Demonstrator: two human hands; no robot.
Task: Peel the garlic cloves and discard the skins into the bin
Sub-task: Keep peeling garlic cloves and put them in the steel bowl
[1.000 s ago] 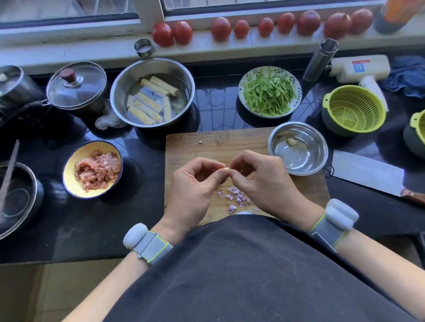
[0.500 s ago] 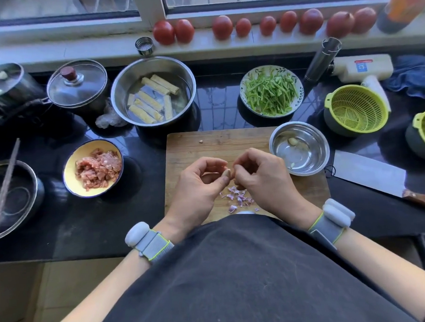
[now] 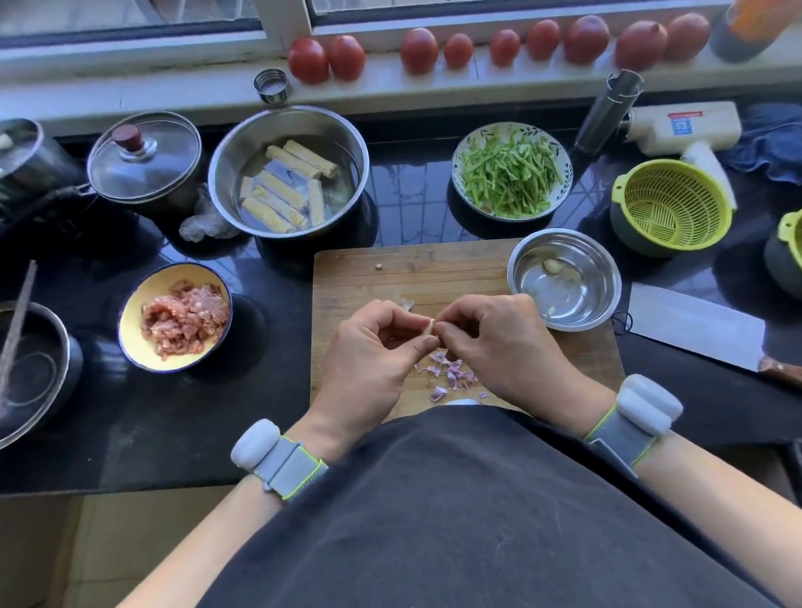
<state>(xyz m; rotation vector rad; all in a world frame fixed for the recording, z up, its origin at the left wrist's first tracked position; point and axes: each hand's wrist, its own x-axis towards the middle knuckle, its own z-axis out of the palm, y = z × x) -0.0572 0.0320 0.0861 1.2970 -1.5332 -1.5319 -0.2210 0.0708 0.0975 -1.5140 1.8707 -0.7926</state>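
Between both hands' fingers (image 3: 423, 345), garlic clove (image 3: 428, 326)

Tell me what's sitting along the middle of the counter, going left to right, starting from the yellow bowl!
Yellow bowl of chopped meat → wooden cutting board → small steel bowl holding peeled garlic → cleaver.

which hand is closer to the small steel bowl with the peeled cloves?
Right. The right hand is beside the small steel bowl, near its rim; the left hand is farther across the wooden cutting board.
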